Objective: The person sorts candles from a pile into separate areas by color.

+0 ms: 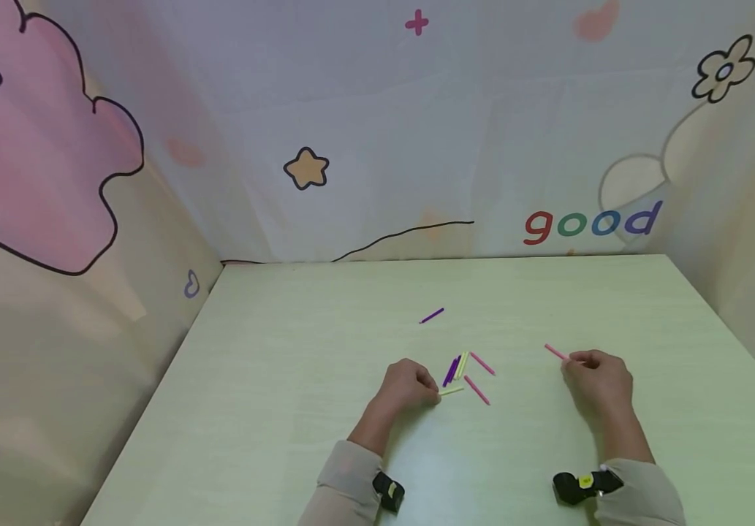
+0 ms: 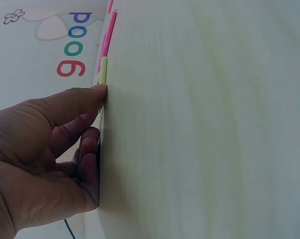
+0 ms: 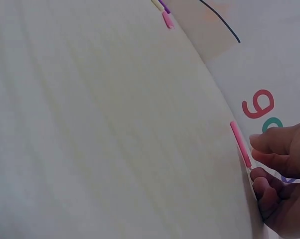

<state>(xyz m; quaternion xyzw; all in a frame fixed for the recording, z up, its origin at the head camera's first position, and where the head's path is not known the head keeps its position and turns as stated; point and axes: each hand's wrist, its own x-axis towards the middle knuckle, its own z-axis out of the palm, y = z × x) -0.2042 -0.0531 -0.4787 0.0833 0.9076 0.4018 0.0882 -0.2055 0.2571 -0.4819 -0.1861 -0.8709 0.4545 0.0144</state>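
My left hand (image 1: 408, 383) pinches the end of a pale yellow stick (image 1: 452, 391) low over the table. In the left wrist view, the thumb and a finger of the left hand (image 2: 50, 134) meet on this yellow stick (image 2: 103, 70). To the right, my right hand (image 1: 601, 378) holds a pink stick (image 1: 556, 352) by its near end at the fingertips. That pink stick (image 3: 240, 144) slants beside the right hand (image 3: 284, 169) in the right wrist view; the exact finger contact is partly hidden.
Between the hands lie a pink stick (image 1: 482, 363), another pink stick (image 1: 477, 390), purple sticks (image 1: 451, 372) and yellow sticks (image 1: 461, 365) close together. A lone purple stick (image 1: 432, 315) is farther back. A printed cloth wall (image 1: 377, 146) borders the table (image 1: 252, 380).
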